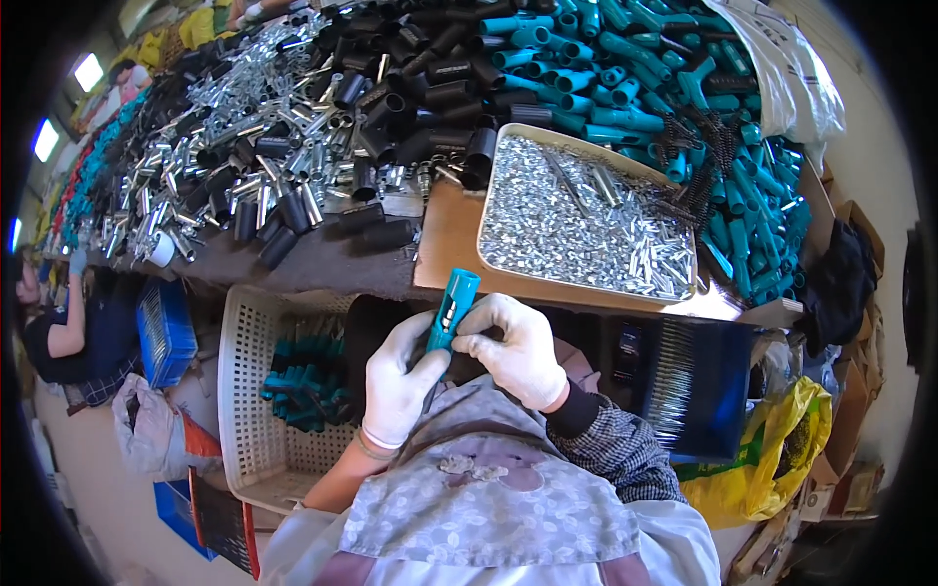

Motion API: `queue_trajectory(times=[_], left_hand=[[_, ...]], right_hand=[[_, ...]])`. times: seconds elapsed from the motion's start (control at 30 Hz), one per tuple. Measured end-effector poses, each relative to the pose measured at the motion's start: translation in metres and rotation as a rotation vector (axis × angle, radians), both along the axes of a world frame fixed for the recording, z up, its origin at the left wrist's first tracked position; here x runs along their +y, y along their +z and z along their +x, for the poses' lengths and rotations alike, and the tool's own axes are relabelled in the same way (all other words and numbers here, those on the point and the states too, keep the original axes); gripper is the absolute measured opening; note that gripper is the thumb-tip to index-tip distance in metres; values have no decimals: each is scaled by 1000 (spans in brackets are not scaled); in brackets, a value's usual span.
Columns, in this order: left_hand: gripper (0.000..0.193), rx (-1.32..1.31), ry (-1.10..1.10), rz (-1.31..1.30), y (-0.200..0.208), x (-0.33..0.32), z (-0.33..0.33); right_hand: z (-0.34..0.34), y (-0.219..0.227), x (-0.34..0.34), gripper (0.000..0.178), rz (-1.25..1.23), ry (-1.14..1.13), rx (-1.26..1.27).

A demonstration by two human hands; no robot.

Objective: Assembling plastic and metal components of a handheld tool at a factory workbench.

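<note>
In front of my lap, my white-gloved left hand (399, 379) is wrapped round a teal plastic handle sleeve (459, 289), which stands tilted with its open end up. A slot with shiny metal shows along its side. My right hand (513, 350), also gloved, is closed in a pinch against the sleeve's right side. Whatever sits between its fingertips is too small or hidden to name. Just beyond both hands, a cream tray (486, 225) holds a heap of tiny silver metal pieces, with a few longer metal rods on top.
Teal sleeves (625, 59), black sleeves (449, 73) and silver tubes (264, 176) pile up across the bench. A cream perforated basket (239, 391) with teal handles is at left. Right: a blue bin (718, 391) of metal pieces and a yellow bag (782, 469). Another person (68, 332) sits far left.
</note>
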State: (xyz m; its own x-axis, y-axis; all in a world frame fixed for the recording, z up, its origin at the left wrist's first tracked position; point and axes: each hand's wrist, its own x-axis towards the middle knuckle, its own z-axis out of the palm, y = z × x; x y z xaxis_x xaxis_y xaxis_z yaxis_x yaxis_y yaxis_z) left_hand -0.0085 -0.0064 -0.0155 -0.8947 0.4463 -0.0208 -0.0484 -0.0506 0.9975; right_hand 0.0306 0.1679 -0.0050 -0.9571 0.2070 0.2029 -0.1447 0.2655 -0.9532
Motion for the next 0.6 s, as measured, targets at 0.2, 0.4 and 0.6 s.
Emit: queue_trajectory(times=[0.2,0.4,0.6], left_hand=[[41,-247,-50,158,9,-25,-8],[42,-12,120,41,-8,-48,-10],[54,-351,215,406,-9,-78,-23]], right_hand=[[-29,-9,-7,27,-560,277,-220],[-61,-7,-41,32,-309,437,-260],[-134,6,-38,31,611,279,241]])
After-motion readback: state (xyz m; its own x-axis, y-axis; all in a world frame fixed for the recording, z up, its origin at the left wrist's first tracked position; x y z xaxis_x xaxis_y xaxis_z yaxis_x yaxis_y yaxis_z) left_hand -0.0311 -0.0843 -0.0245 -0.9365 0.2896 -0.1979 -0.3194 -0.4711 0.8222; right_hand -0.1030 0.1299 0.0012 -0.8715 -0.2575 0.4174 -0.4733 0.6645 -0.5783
